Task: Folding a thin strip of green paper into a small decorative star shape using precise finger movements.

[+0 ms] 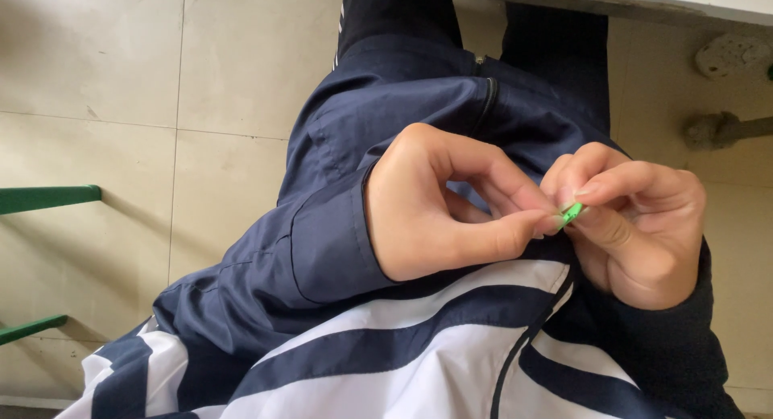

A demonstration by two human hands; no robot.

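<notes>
We pinch a tiny green piece (571, 214) between both hands: left hand (435, 206) and right hand (636, 230) fingertips pressed together on it, above our lap. It looks light, stiff and easily dropped; best held by its ends.

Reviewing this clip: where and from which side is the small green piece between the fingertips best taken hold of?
The small bright green piece shows only a sliver between the left hand and right hand. Probably best a fingertip pinch across its exposed flat faces, coming from above, since both ends are buried in each hand's grip.
</notes>
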